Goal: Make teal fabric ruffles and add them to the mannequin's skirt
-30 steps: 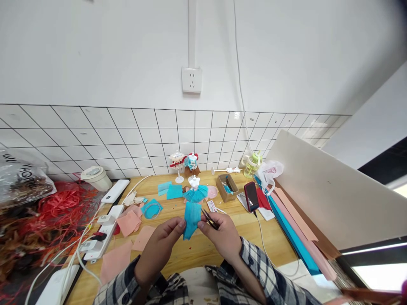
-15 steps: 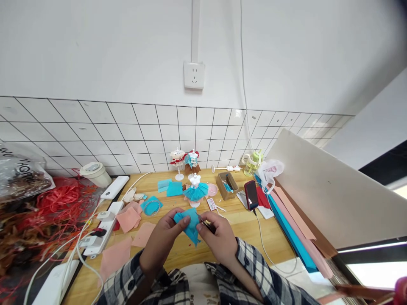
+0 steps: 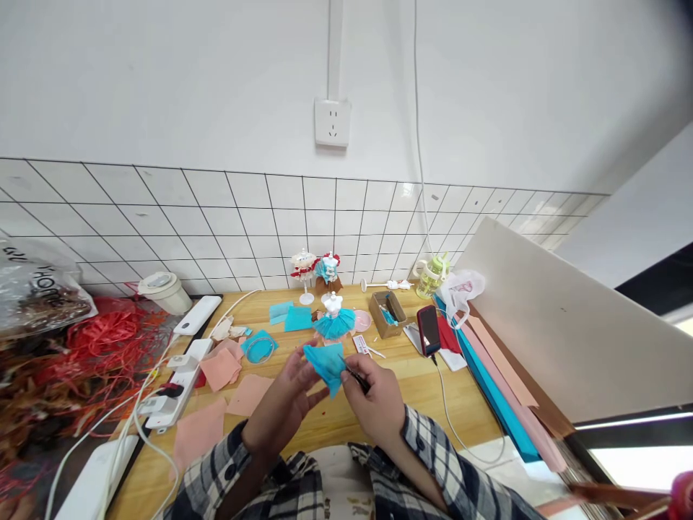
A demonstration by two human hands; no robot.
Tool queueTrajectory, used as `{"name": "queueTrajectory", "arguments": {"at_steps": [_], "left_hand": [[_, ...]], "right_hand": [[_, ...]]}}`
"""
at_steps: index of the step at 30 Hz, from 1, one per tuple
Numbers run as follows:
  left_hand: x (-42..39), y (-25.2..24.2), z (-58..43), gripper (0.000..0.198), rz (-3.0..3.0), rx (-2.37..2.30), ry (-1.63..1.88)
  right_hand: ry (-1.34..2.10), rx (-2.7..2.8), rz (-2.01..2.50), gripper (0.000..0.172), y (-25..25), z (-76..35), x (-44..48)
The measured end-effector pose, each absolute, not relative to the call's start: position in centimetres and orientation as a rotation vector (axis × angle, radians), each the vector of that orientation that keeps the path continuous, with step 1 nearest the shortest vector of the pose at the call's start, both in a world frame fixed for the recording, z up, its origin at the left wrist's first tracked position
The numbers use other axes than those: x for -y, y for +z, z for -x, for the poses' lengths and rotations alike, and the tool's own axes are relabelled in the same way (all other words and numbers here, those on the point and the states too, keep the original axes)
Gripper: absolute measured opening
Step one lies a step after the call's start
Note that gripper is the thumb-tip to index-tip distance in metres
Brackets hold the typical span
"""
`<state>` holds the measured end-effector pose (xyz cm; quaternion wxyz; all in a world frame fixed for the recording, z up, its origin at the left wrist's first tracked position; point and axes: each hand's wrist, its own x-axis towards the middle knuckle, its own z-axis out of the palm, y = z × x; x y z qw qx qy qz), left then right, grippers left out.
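A folded, translucent blue piece of crepe paper or thin cloth (image 3: 328, 363) is raised over the table between my hands. My left hand (image 3: 286, 393) is on its left side, fingers apart and partly behind it; whether they touch it I cannot tell. My right hand (image 3: 373, 397) is closed around a slim dark pointed tool (image 3: 358, 378), tweezers or small scissors, its tip at the blue piece's right edge. The right thumb is against that edge too. Just beyond stands a small white dress-form figure (image 3: 333, 305) in a blue skirt (image 3: 336, 325).
Two dressed figures (image 3: 304, 269) stand behind. Blue squares (image 3: 297, 318), peach sheets (image 3: 219, 370) and a blue piece with a ring (image 3: 260, 348) lie left. A cardboard box (image 3: 388, 323), phone (image 3: 429, 331) and green bottle (image 3: 432, 276) are right. Power strips (image 3: 181, 383) and cables line the left edge.
My left thumb has come off the front of the blue piece and the left fingers have spread. The piece has turned and risen slightly; my right hand still has the dark tool.
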<state>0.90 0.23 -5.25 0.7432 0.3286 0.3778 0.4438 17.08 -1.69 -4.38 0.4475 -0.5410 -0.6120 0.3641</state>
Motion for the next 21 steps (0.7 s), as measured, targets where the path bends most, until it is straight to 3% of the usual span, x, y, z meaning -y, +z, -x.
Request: {"name": "queueTrajectory", "arguments": {"at_steps": [5, 12, 16, 21], "left_hand": [[0.3, -6.6, -1.3, 0.032, -0.762, -0.904, 0.803], [0.0, -7.5, -0.1, 0.024, -0.915, -1.002, 0.917], [0.5, -6.9, -0.2, 0.038, -0.931, -0.866, 0.854], [0.5, -7.3, -0.7, 0.022, -0.753, -0.94, 0.859]], "right_hand": [[0.88, 1.552, 1.37, 0.009, -4.7, -17.0, 2.0], [0.891, 1.471, 1.357, 0.012, -5.2, -17.6, 1.9], [0.869, 1.515, 1.301, 0.011, -5.3, -17.5, 2.1], [0.963, 1.539, 1.328, 0.015, -6.1, -17.4, 2.4]]}}
